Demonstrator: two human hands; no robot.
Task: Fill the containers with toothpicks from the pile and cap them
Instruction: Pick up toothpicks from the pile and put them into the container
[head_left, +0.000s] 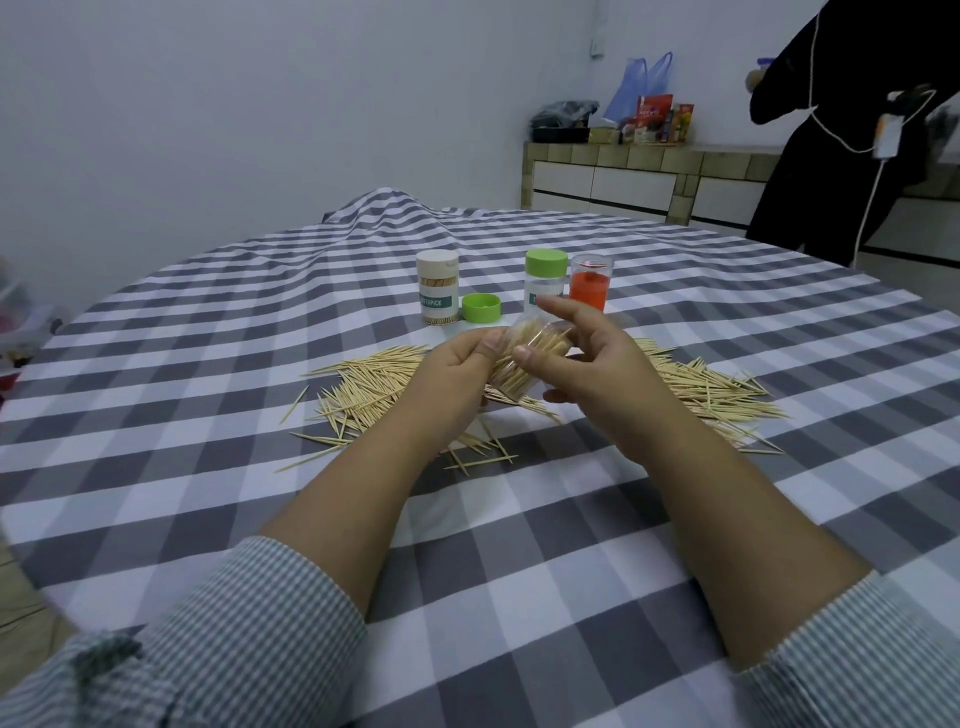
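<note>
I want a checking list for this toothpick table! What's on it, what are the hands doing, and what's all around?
Surface: checked tablecloth, rumpled at the far side.
Job's things: clear container of toothpicks held tilted; toothpick pile on the cloth; white-capped container, full; loose green cap; green-capped container; orange-filled container.
Clutter: nothing seen.
Hands: left hand and right hand both grip the clear container.
Cables: white cord on a bystander.
Surroundings: tiled counter with bags.
</note>
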